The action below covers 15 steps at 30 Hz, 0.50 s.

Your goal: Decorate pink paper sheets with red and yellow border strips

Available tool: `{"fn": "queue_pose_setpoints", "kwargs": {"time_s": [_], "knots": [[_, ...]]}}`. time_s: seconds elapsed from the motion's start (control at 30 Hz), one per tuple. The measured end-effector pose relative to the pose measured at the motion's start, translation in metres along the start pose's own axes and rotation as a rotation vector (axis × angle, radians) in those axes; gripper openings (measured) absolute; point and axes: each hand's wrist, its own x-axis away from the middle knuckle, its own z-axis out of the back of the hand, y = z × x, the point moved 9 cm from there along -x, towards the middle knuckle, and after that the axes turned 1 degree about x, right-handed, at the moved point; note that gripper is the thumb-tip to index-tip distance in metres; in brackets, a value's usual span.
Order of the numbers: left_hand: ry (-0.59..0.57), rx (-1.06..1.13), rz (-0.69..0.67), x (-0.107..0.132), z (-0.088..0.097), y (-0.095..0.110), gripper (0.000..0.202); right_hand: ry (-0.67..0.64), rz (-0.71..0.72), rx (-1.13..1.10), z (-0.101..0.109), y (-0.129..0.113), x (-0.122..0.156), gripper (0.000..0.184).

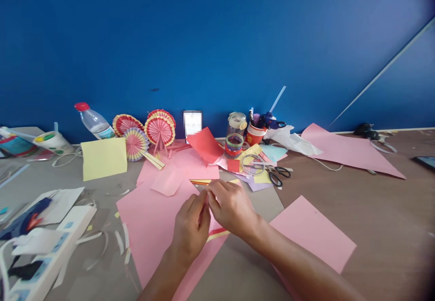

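Both forearms come in from the lower edge and meet over a large pink sheet (152, 221) lying flat on the table (356, 192). Left hand (190, 228) and right hand (231, 208) press their fingertips together on a narrow folded strip of paper (217, 234), pink with a yellow and red edge showing below the right wrist; both pinch it at its upper end, just above the sheet.

Paper like this looks light, thin and limp, easy to crease or tear, so it is best taken close to the fold with fingertips, near the part being worked.

Another pink sheet (314, 235) lies just right of the right forearm. Beyond the hands sit scissors (277, 174), a tape roll (253, 164), a red card (205, 144), a glass jar (235, 133) and a cup of pens (255, 133). Three pleated paper fans (149, 133), a yellow sheet (103, 157) and a water bottle (93, 120) stand further left. White paper slivers (120, 242) and a power strip (50, 255) crowd the near left. Nothing blocks the hands directly.
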Motion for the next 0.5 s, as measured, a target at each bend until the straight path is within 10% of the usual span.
{"fn": "queue_pose_setpoints", "kwargs": {"time_s": [0.5], "knots": [[-0.033,0.193,0.156,-0.007,0.003,-0.005,0.032,-0.080,-0.287,-0.441,-0.010,0.029,-0.004,0.014]]}}
